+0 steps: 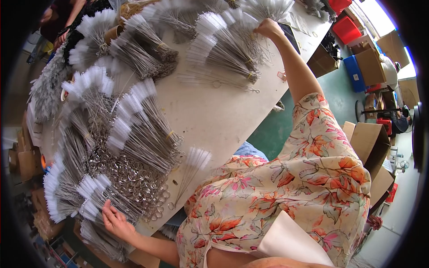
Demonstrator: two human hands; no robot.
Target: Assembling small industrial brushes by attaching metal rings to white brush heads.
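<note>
My left hand [117, 222] is at the lower left, fingers loosely apart, beside a pile of thin wire brushes [91, 192] with white bristle heads. Its fingertips are close to the brush shafts; I cannot tell if they touch. At the far side my right arm stretches out, and my right hand [271, 29] has its fingers curled down at the edge of a heap of wire brushes [248, 38]. Whatever is between those fingers is hidden. Next to the left-hand pile lies a mound of shiny metal rings [129, 178]. A few loose brushes [192, 165] lie near my body.
More bundles of brushes [145, 47], some tied with yellow bands, cover the far and left parts of the white table [210, 120]. Another person's arm [76, 18] shows at the far left. Cardboard boxes [371, 143] and a blue crate [354, 73] stand on the right.
</note>
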